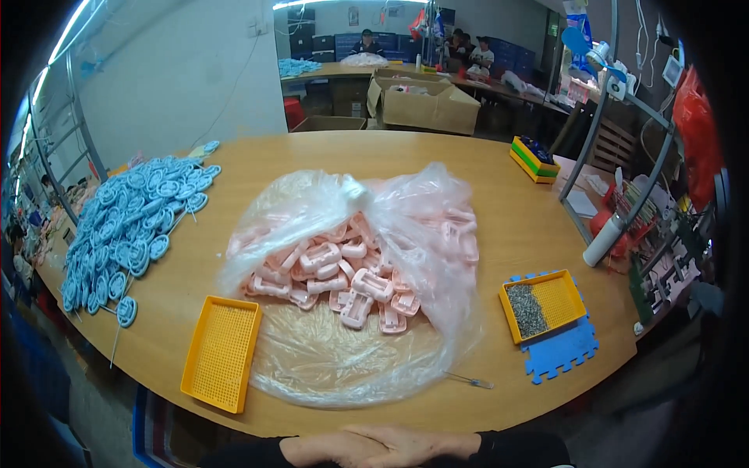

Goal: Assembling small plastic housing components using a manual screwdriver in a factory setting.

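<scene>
Loosely, pink plastic parts [357,308] are lying in a clear bag [343,382] mid-scene on the table [523,218], looking light, stiff and smooth, probably best pinched by their side rims; nearer, left hand [335,450] and right hand [409,443] are overlapping, apparently empty, finger spread impossible to tell.

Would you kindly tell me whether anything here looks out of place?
Little stands out. Slightly odd: a thin tool lies loose near the bag, apparently stray, and one blue part trails from its pile toward the edge of the table.
</scene>
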